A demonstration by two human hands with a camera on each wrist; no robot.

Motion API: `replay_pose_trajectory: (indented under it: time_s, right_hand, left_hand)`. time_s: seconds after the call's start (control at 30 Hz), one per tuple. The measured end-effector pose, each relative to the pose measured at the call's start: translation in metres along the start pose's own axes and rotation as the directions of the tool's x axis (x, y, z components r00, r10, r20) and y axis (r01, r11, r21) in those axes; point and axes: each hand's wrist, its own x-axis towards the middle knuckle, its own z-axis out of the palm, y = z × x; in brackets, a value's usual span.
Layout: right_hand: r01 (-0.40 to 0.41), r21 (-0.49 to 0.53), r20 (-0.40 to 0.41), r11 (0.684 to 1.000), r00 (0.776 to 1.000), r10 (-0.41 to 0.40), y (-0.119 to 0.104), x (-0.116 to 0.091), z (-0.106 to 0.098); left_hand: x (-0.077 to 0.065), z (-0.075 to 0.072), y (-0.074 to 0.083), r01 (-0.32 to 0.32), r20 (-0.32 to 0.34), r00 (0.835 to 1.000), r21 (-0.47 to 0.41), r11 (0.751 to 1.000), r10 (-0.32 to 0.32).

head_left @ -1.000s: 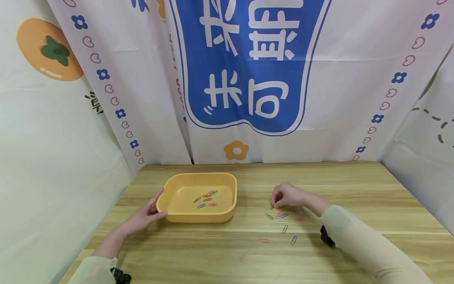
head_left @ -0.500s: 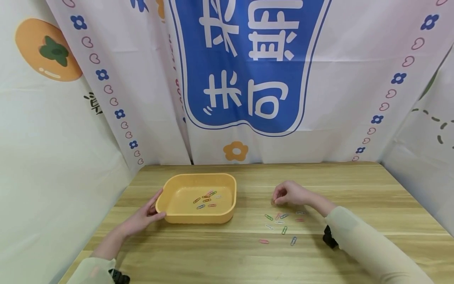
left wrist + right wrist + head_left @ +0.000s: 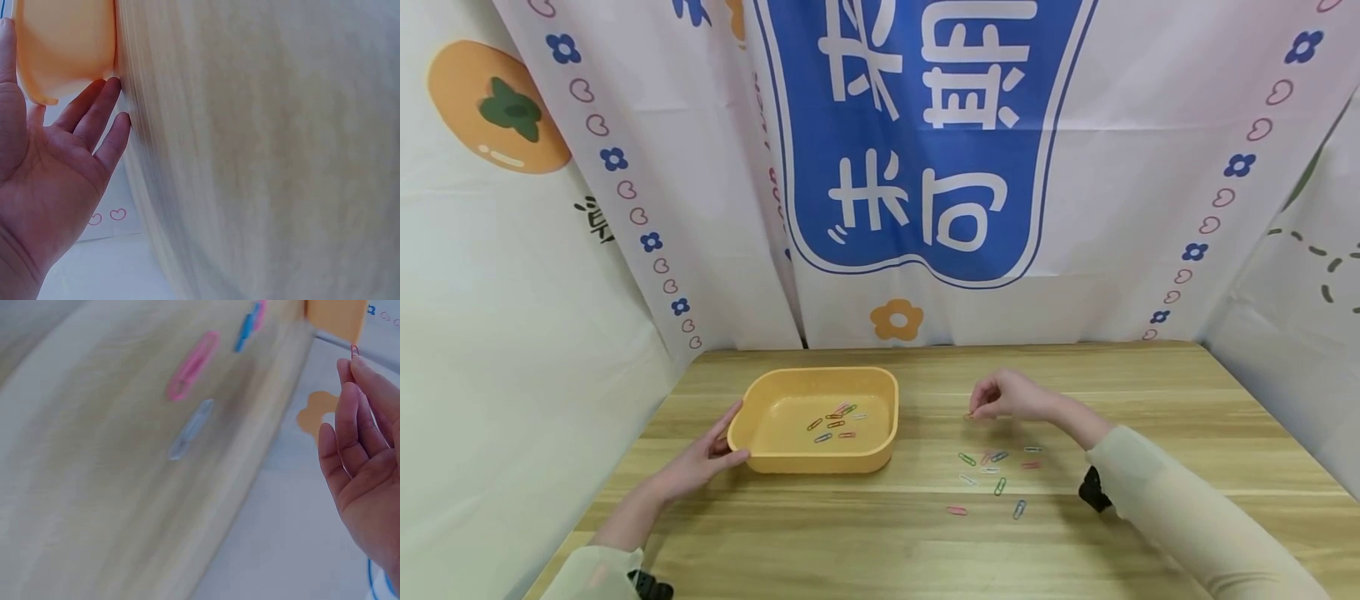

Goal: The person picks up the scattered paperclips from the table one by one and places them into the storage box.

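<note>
My left hand [image 3: 694,469] touches the left end of a yellow plastic tray [image 3: 820,464], its thumb at the near corner. In the left wrist view the fingers [image 3: 100,122] reach out fairly straight, tips against the tray wall. Several coloured paper clips [image 3: 836,424] lie inside the tray. To the right of the tray, my right hand [image 3: 1011,396] pinches a small reddish-orange paper clip [image 3: 354,350] between thumb and forefinger, above the table. Below that hand lie several loose clips, among them a green one [image 3: 1000,486], a pink one [image 3: 957,511] and a blue one [image 3: 1019,509].
The wooden table [image 3: 820,542] backs onto a hanging white cloth with a blue printed panel [image 3: 917,167]. More white cloth [image 3: 512,333] hangs along the left side. Both wrists wear dark camera mounts, such as the right one [image 3: 1093,490].
My right hand has risen from among the loose clips with the pinched clip and shifted slightly left. The left hand and the tray stay in place.
</note>
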Motion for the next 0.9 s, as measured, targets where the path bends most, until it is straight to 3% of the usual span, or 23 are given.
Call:
replay_pose_trajectory:
  time_s: [0.2, 0.6, 0.9]
  right_hand:
    - [0.036, -0.02, 0.022, 0.999, 0.999, -0.035, -0.021, 0.008, -0.004]
    - [0.119, -0.058, -0.03, 0.991, 0.992, -0.121, -0.061, 0.035, -0.007]
    - [0.1, -0.065, -0.045, 0.993, 0.994, -0.103, -0.078, 0.06, -0.007]
  left_hand:
    - [-0.001, 0.0, 0.001, 0.004, -0.001, 1.0, 0.007, 1.0, -0.004]
    - [0.0, 0.0, 0.001, 0.009, -0.005, 1.0, -0.005, 1.0, -0.009]
    - [0.0, 0.0, 0.001, 0.005, -0.008, 1.0, -0.001, 1.0, -0.005]
